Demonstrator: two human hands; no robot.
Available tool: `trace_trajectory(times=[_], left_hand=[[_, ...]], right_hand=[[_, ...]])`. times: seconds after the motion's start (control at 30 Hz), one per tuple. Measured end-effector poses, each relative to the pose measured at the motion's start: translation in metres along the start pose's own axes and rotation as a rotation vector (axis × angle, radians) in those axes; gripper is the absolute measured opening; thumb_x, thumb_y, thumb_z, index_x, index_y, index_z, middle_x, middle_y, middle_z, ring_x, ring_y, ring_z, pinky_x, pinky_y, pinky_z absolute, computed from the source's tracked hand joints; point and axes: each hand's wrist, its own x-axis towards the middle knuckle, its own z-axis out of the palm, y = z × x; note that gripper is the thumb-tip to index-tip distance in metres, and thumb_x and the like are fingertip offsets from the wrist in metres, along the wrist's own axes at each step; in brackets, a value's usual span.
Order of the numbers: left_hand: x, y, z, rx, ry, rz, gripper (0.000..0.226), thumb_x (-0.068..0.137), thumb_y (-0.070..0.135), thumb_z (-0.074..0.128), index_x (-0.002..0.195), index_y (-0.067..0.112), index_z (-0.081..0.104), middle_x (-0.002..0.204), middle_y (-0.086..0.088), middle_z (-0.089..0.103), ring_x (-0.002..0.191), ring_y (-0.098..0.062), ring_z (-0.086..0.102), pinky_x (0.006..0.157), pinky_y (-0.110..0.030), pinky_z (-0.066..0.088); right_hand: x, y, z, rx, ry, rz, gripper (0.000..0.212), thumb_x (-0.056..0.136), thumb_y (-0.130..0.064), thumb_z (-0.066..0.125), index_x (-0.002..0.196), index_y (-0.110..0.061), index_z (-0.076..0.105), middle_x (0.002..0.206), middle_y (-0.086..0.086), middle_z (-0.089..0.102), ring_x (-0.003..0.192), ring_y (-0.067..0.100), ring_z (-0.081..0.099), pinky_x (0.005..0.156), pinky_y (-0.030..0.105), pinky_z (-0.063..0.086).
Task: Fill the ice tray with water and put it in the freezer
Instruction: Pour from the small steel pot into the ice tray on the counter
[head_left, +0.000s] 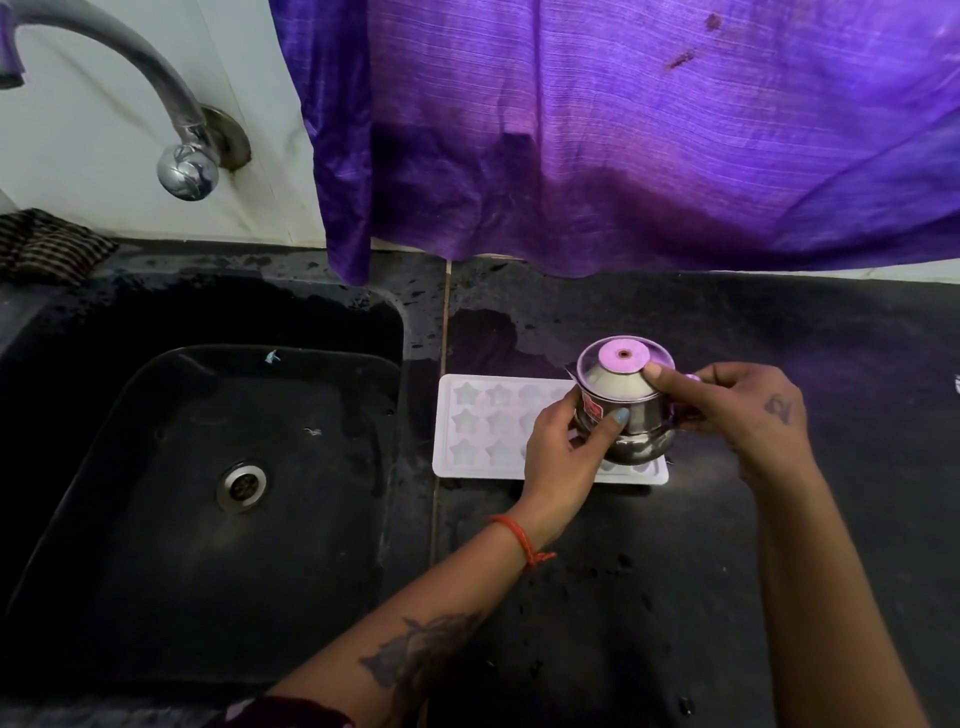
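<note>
You have open dark counter (779, 322) on the right side and along the near edge, with nothing standing on it. The ice tray (467, 415) lies near the counter's left edge, just beside the sink (156, 467); its right half is covered by the steel pot (631, 415) and both hands, left hand (558, 457) and right hand (737, 405). Along the back edge the purple cloth (623, 156) hangs down close to the counter. The tap (171, 104) arches over the sink's far left corner; the basin below is clear.
</note>
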Motion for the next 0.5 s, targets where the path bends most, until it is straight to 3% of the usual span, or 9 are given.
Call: trace_trajectory(times=[0.13,0.3,0.5], left_hand=[[0.002,-0.001,0.008,-0.007,-0.035,-0.012,0.040,0.089,0.041,0.059,0.126,0.025,0.056,0.126,0.002,0.059,0.117,-0.010,0.051,0.088,-0.011,0.038],[0.004,-0.005,0.014,-0.026,-0.077,-0.054,0.039,0.089,0.047,0.056,0.123,0.029,0.057,0.124,0.000,0.061,0.117,-0.013,0.053,0.098,-0.027,0.044],[0.005,-0.008,0.016,-0.056,-0.083,-0.057,0.025,0.088,0.050,0.056,0.108,0.037,0.060,0.114,0.004,0.066,0.112,-0.016,0.058,0.099,-0.045,0.048]], right_hand=[[0.002,0.005,-0.008,-0.054,0.024,-0.022,0.051,0.060,-0.066,0.073,0.060,-0.015,0.069,0.059,0.001,0.070,0.069,0.019,0.069,0.079,0.051,0.056],[0.007,0.004,-0.011,-0.145,0.020,-0.033,0.054,0.062,-0.069,0.069,0.060,-0.015,0.068,0.059,0.001,0.069,0.068,0.019,0.068,0.079,0.049,0.055],[0.012,0.000,-0.012,-0.255,0.015,-0.054,0.054,0.066,-0.066,0.068,0.059,-0.012,0.066,0.059,0.004,0.068,0.066,0.020,0.066,0.073,0.043,0.055]])
